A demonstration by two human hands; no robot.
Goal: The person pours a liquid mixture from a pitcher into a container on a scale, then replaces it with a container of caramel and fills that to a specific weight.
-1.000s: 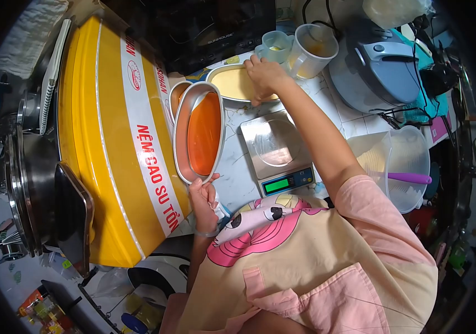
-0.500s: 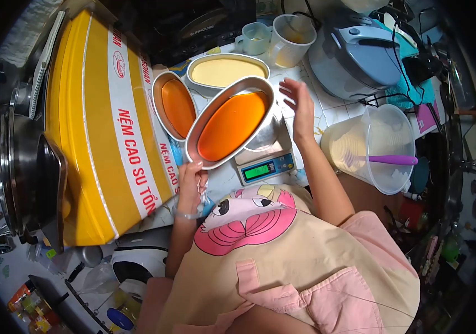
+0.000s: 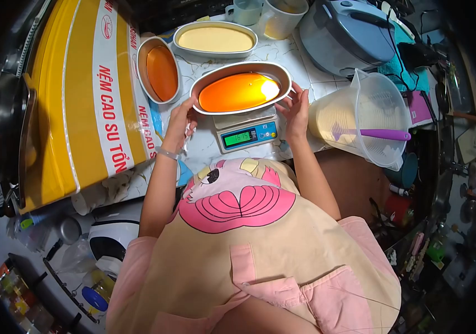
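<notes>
An oval metal pan (image 3: 241,72) with glossy orange caramel-like liquid (image 3: 238,93) in it is between my hands, level over the digital scale (image 3: 249,133). My left hand (image 3: 179,123) grips the pan's left end, a bit of something white showing at its fingers. On the opposite end, my right hand (image 3: 295,114) has its fingers curled round the rim. The scale's green display is lit with digits. Behind stand a second oval pan (image 3: 178,92) with orange liquid, at the left, and a third oval pan (image 3: 216,54) filled with pale yellow mixture.
A large clear measuring jug (image 3: 380,111) with a purple-handled spatula (image 3: 385,134) leans at the right. Beyond it sits a grey-blue cooker (image 3: 349,42). Plastic measuring cups (image 3: 285,19) stand at the back. A yellow mattress package (image 3: 82,100) borders the left side.
The orange-filled pan has gone from tilted to level over the scale. My right hand has come in from the side to take its right end. The camera view has shifted too.
</notes>
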